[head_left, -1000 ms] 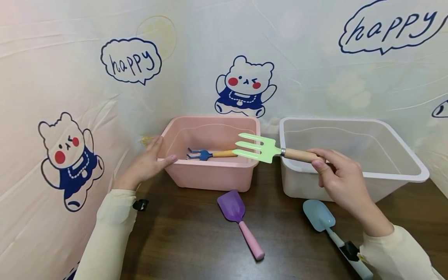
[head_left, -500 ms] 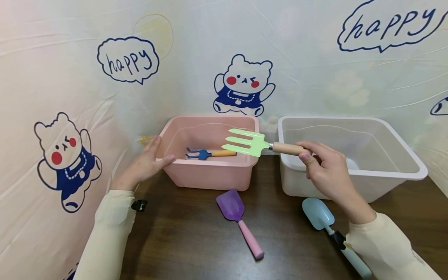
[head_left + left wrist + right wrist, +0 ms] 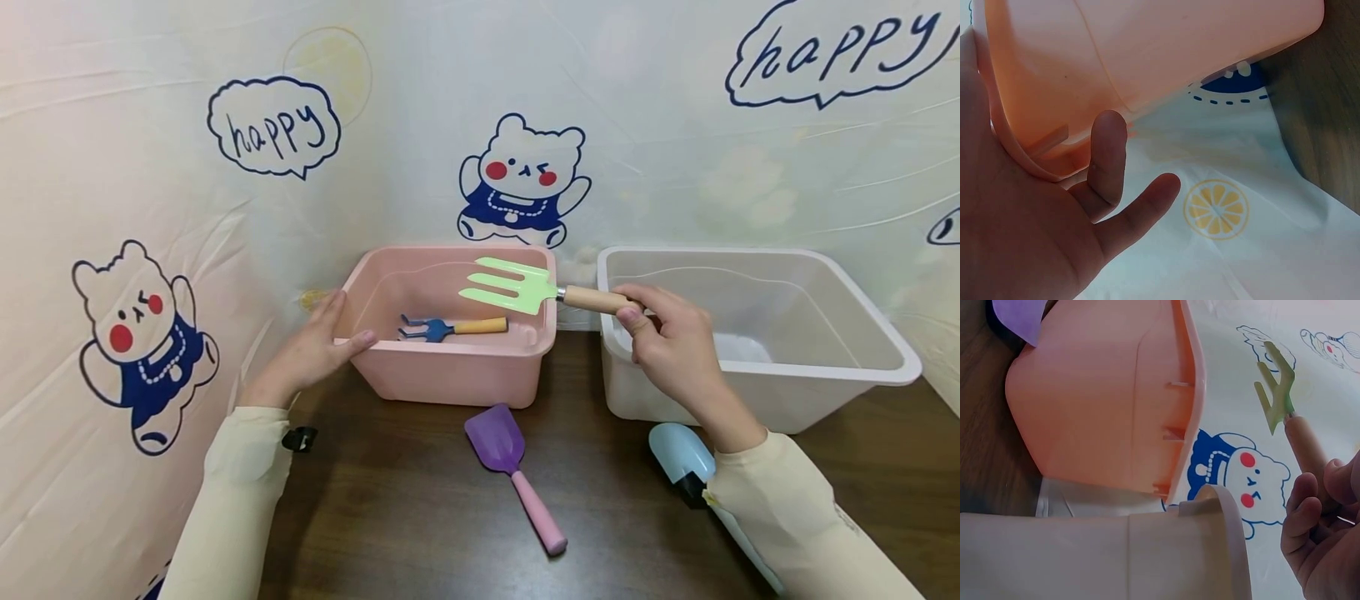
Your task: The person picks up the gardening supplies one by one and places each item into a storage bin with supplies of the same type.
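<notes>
In the head view my right hand (image 3: 671,346) grips the wooden handle of a light-green hand fork (image 3: 517,287). Its three tines point left, above the right part of the pink bin (image 3: 450,375). A blue hand cultivator (image 3: 450,327) with a yellow handle lies inside that bin. At the bin's near left corner rests my left hand (image 3: 307,350), thumb over the front rim and fingers along the side. The left wrist view shows two fingers (image 3: 1141,219) of it extended, off the bin wall. The right wrist view shows the fork (image 3: 1279,394) held up, clear of both bins.
A white bin (image 3: 675,392) stands right of the pink one, under my right hand. On the dark wooden table (image 3: 375,517) lie a purple scoop (image 3: 498,442) with a pink handle and a light-blue trowel (image 3: 678,450), partly covered by my right sleeve. Printed cloth (image 3: 405,125) hangs behind.
My right hand has carried the hand fork left and slightly up, from beside the pink bin's right edge to above its inside. The left hand stays on the rim.
</notes>
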`<state>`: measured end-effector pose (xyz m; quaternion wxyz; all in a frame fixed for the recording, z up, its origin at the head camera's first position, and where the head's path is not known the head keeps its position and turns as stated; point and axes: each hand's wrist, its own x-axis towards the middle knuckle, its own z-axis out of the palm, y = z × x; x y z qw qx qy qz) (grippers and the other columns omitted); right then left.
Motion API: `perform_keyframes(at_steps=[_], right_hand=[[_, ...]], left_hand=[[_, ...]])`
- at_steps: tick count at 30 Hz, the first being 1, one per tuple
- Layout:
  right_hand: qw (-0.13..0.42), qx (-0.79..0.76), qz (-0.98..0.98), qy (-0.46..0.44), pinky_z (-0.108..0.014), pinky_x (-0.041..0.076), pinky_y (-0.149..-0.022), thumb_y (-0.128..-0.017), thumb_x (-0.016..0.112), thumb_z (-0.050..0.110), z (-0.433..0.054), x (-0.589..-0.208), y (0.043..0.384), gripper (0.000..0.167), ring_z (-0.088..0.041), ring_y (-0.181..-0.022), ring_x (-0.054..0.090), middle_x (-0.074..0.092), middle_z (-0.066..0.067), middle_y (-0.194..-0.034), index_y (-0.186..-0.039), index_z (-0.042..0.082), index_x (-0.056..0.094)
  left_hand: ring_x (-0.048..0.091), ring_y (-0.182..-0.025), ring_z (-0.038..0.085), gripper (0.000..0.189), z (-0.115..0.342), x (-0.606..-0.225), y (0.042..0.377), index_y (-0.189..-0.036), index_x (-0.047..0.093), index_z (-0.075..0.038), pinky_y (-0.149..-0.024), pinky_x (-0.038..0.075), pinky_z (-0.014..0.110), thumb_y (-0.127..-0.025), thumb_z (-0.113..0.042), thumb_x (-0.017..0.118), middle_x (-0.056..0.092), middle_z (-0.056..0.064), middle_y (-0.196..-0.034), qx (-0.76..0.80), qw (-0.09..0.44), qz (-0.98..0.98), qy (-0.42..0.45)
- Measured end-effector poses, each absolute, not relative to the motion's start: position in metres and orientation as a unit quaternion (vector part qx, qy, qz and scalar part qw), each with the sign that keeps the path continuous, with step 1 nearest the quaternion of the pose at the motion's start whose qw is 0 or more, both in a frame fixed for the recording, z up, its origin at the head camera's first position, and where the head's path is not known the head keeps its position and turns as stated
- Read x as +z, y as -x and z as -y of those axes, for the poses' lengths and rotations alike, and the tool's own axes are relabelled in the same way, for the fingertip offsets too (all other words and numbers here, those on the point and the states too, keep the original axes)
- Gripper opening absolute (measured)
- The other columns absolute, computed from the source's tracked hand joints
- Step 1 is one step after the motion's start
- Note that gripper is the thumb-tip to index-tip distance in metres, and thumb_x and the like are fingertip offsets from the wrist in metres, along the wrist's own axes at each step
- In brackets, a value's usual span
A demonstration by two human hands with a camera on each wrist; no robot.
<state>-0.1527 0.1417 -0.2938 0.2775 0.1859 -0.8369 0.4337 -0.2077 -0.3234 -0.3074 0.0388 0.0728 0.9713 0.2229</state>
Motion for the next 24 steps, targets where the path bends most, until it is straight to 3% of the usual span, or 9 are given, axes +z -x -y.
perform_keyframes(at_steps=[11, 24], right_hand=[[0.262, 0.435, 0.840, -0.192, -0.025, 0.041, -0.045, -0.098, 0.066, 0.008, -0.126, -0.291, 0.164, 0.017, -0.014, -0.049, 0.051, 0.060, -0.006, -0.081, -0.113, 0.007, 0.074], [0.268, 0.430, 0.838, -0.203, -0.035, 0.039, -0.056, -0.097, 0.067, 0.007, -0.108, -0.290, 0.175, 0.015, -0.020, -0.061, 0.047, 0.056, -0.007, -0.076, -0.110, 0.004, 0.074]], left_hand=[[0.005, -0.150, 0.045, 0.107, 0.324, -0.307, 0.207, -0.162, -0.005, -0.010, -0.115, 0.014, 0.064, -0.094, -0.071, 0.051, -0.008, 0.012, -0.168, 0.222, 0.035, -0.971, -0.076], [0.005, -0.150, 0.047, 0.107, 0.324, -0.307, 0.207, -0.162, -0.006, -0.011, -0.114, 0.014, 0.065, -0.094, -0.072, 0.051, -0.009, 0.010, -0.168, 0.222, 0.041, -0.972, -0.072]])
